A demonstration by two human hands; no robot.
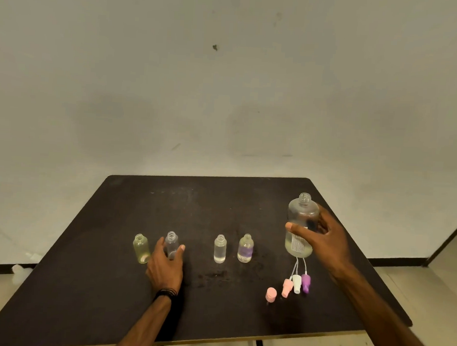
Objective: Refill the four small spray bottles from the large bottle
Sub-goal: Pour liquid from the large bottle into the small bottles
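Note:
Four small uncapped bottles stand in a row on the dark table (220, 204). A yellowish bottle (140, 248) is leftmost. My left hand (166, 266) holds the second small bottle (171, 243), which stands upright on the table. To the right stand a clear bottle (219, 248) and a bottle with a purple band (245, 248). My right hand (322, 237) grips the large clear bottle (301, 222), upright, uncapped, with pale liquid in its lower part. Whether its base touches the table I cannot tell.
Spray heads lie near the large bottle: a pink one (287, 287), a white one (297, 283) and a purple one (305, 283), with thin tubes. A pink cap (271, 294) sits to their left. Wet spots (213, 276) mark the table's middle. A wall stands behind.

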